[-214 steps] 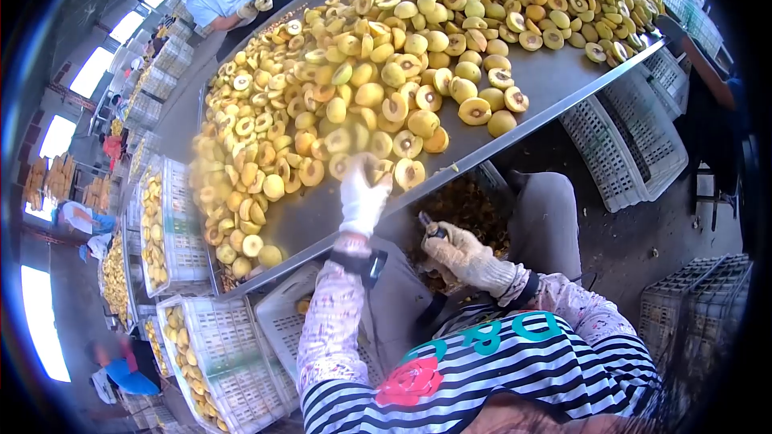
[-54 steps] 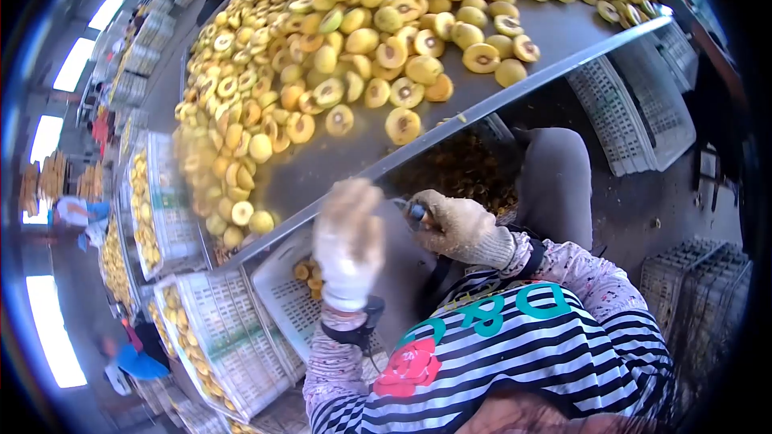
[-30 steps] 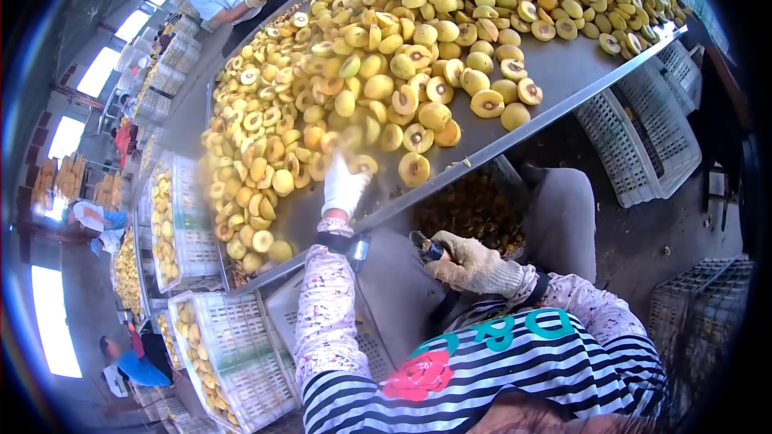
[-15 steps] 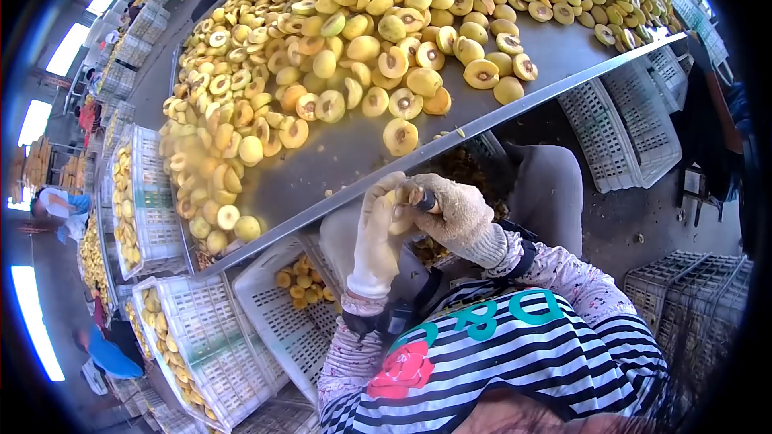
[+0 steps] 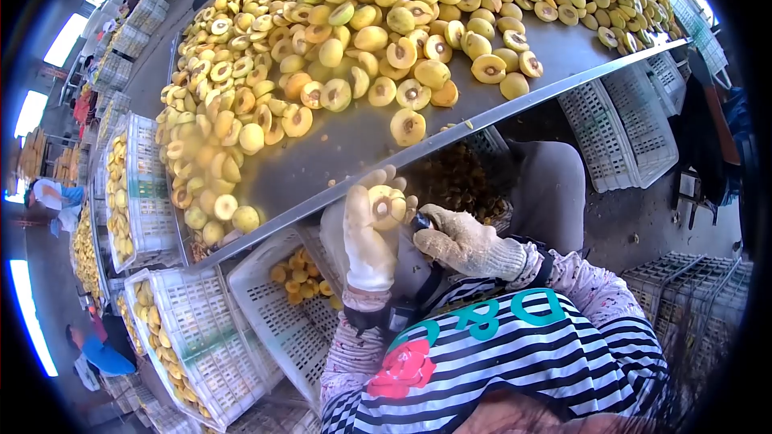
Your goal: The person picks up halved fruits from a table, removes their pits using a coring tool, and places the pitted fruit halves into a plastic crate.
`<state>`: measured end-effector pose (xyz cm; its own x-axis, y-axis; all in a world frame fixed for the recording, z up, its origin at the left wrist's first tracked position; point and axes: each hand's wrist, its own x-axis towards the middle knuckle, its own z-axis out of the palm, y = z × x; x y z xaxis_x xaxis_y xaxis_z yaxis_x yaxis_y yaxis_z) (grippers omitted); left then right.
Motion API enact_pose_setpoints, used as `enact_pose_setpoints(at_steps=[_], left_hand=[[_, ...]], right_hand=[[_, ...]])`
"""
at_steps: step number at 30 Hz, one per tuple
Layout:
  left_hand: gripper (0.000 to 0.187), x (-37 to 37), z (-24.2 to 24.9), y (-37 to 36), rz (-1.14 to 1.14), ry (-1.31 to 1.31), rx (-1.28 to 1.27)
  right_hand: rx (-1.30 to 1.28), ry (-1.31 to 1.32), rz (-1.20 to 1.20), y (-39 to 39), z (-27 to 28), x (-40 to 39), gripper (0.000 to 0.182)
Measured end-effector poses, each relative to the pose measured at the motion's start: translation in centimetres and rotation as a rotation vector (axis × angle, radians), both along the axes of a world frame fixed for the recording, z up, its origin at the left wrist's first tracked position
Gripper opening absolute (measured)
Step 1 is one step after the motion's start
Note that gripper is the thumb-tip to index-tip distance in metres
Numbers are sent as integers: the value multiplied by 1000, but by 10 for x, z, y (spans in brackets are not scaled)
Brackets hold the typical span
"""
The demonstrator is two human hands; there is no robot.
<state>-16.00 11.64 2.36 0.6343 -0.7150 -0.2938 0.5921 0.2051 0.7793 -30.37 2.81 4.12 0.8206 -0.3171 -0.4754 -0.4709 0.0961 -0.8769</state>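
Note:
My left hand (image 5: 368, 243), in a pale glove, is raised in front of the table edge. A halved yellow peach-like fruit (image 5: 387, 206) rests in its fingers, cut side up, with a brownish centre showing. My right hand (image 5: 476, 249), in a fuzzy knit glove, is closed around a short tool with a dark handle (image 5: 420, 222); its working end is too small to make out. The tool is close to the fruit's right side. Beyond both hands, halved yellow fruits (image 5: 336, 95) are heaped on the metal table (image 5: 322, 162).
The table's raised metal rim (image 5: 470, 126) runs diagonally ahead of me. Below it, brownish scraps (image 5: 466, 185) lie between my knees. A white crate (image 5: 265, 283) with some fruit stands at my left, beside fuller crates (image 5: 201, 345). Another crate (image 5: 615, 133) is at right.
My hands have moved apart slightly, the right one down and to the right with the tool. My left palm has opened upward, exposing the fruit's cut face.

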Motion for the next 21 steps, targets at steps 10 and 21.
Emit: enact_pose_setpoints(at_steps=[10, 21], left_hand=[[42, -20, 10, -7, 102, 57, -76], [39, -19, 11, -27, 35, -185, -61]], right_hand=[[-40, -119, -109, 17, -22, 8, 40], [270, -191, -16, -5, -23, 3, 36]])
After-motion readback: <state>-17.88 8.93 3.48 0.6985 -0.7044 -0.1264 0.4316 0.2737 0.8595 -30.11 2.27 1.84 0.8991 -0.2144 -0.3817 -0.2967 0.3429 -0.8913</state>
